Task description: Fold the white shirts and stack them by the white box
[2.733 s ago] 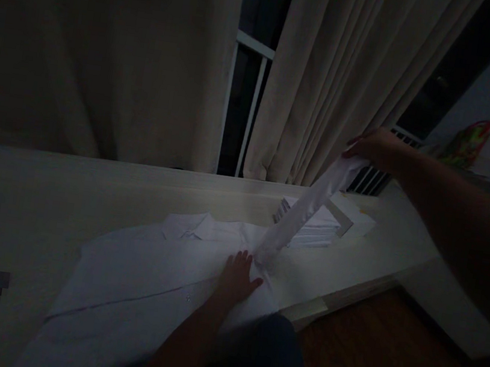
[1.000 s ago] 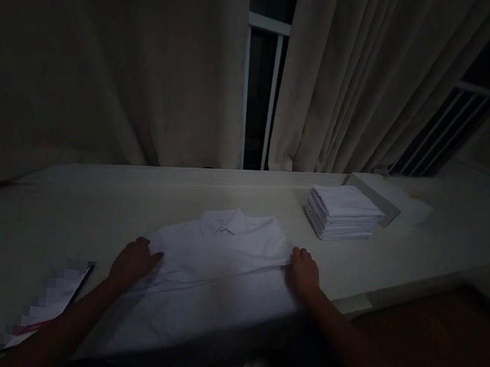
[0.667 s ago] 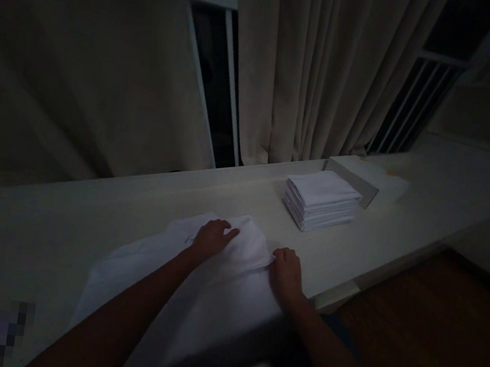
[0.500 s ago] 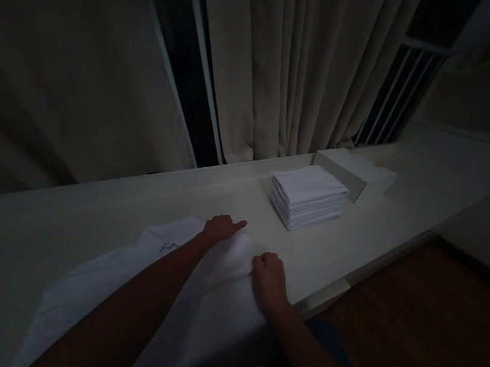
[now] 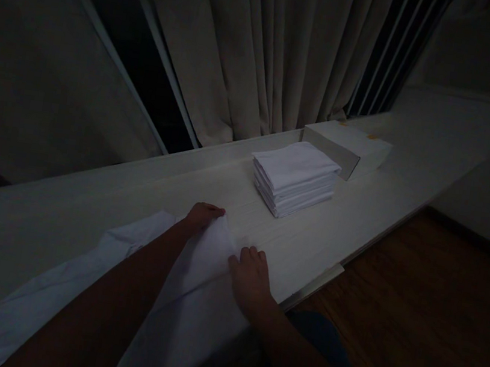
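A white cloth (image 5: pixel 190 315) lies spread over the near side of the white ledge, part of it draping over the front edge. At its far edge, my left hand (image 5: pixel 204 216) pinches the fabric between thumb and fingers and lifts a corner slightly. My right hand (image 5: pixel 250 278) is closed on the cloth's right edge, its fingers curled. The left forearm covers part of the cloth, whose far-left portion is rumpled. Beyond both hands sits a neat stack of folded white cloths (image 5: pixel 296 175), which neither hand touches.
Behind the stack stands a white box (image 5: pixel 350 148) with a grey side. Beige curtains (image 5: pixel 282 49) hang along the back of the ledge (image 5: pixel 304 246), before a barred window (image 5: pixel 393 52). A wooden floor (image 5: pixel 448 321) lies below at right.
My left hand now pinches the cloth's far edge and has raised it a little. The view has shifted, so the stack and box appear further left and higher.
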`<control>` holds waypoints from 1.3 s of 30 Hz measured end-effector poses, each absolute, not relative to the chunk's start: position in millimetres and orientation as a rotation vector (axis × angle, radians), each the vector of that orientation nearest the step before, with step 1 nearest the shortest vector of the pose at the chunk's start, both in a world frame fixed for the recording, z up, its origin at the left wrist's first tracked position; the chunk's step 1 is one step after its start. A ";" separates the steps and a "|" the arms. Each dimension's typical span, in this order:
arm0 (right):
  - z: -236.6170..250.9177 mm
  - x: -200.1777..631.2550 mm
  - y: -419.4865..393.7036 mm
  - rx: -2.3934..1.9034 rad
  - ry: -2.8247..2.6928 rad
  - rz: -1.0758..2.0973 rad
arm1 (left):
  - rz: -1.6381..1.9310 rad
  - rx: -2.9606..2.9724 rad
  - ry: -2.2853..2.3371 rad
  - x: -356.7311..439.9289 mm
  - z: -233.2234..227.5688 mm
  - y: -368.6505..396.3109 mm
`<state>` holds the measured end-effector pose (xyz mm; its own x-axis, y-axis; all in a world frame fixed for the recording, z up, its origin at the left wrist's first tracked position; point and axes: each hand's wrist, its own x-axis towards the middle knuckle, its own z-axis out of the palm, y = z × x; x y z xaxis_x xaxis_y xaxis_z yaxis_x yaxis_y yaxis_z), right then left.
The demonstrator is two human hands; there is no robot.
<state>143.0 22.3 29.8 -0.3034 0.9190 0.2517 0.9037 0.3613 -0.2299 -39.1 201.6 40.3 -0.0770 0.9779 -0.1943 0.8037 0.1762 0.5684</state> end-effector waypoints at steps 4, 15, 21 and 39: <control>28.8 143.5 19.6 -1.617 -2.296 0.075 | 0.592 1.760 1.928 -32.1 36.1 200.4; 17.5 123.2 15.2 -1.305 -2.203 0.148 | 0.341 2.671 1.625 -88.1 30.0 50.5; 1.7 112.1 10.3 -1.440 -2.326 0.223 | 0.004 2.541 2.000 -137.3 5.3 -42.7; -19.2 60.6 117.9 -1.645 -2.467 0.131 | 0.143 1.718 2.874 -292.6 -5.5 -141.7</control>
